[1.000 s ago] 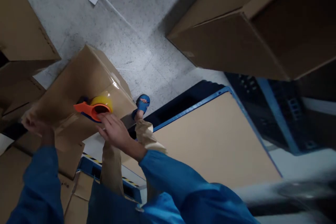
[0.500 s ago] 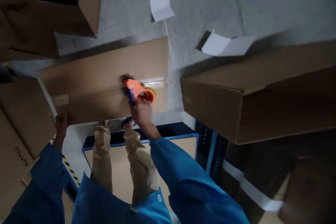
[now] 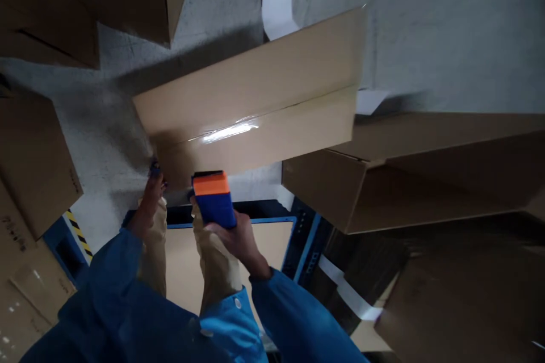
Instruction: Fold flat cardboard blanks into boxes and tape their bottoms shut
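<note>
A long closed cardboard box (image 3: 272,82) lies on the floor in front of me, tilted up to the right in the view. Clear shiny tape (image 3: 230,131) runs along the left part of its top seam. My right hand (image 3: 238,235) is closed around an orange and blue tape dispenser (image 3: 214,199), held just off the box's near side. At the near left corner of the box, my left hand (image 3: 151,198) has its fingers curled against the edge; they are dark and partly blurred.
An open cardboard box (image 3: 366,181) sits at the right, close to the long box's right end. Other boxes (image 3: 128,0) stand at the upper left and a box (image 3: 34,164) at the left. White curved sheets (image 3: 281,0) lie on the concrete floor. Behind my legs is a blue-edged platform (image 3: 272,238).
My right hand has drawn the dispenser off the box top and turned it toward me. The long box appears further right in view, and my left hand is closer to my right.
</note>
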Tool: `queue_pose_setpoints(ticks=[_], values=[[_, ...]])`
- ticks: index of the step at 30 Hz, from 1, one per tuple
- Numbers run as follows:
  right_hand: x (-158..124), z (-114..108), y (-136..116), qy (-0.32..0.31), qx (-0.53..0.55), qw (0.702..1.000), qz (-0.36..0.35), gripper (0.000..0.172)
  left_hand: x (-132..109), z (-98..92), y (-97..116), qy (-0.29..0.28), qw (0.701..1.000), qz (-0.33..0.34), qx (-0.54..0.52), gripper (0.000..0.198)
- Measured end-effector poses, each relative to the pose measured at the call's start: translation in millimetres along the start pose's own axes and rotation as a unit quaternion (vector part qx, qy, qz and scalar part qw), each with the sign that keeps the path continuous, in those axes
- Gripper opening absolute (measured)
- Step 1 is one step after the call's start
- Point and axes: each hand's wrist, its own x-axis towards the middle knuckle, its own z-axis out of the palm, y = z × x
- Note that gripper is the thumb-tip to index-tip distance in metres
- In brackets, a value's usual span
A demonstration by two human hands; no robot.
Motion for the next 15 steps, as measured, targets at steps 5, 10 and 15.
queue_pose_setpoints(ticks=[5, 10, 15], values=[[-20, 43, 0, -0.085, 0.049, 0.994, 0.039, 0.042, -14, -42.8, 56, -0.03, 0.998, 0.04, 0.023, 0.042], [-17, 57, -8, -0.121, 0.059, 0.991, 0.025, 0.042, -27, -65.7, 141, -0.367, 0.918, 0.05, 0.141, 0.055], [-14, 65, -14, -0.119, 0.06, 0.99, 0.038, 0.041, -28, -59.9, 162, -0.412, 0.88, 0.041, 0.233, 0.036]])
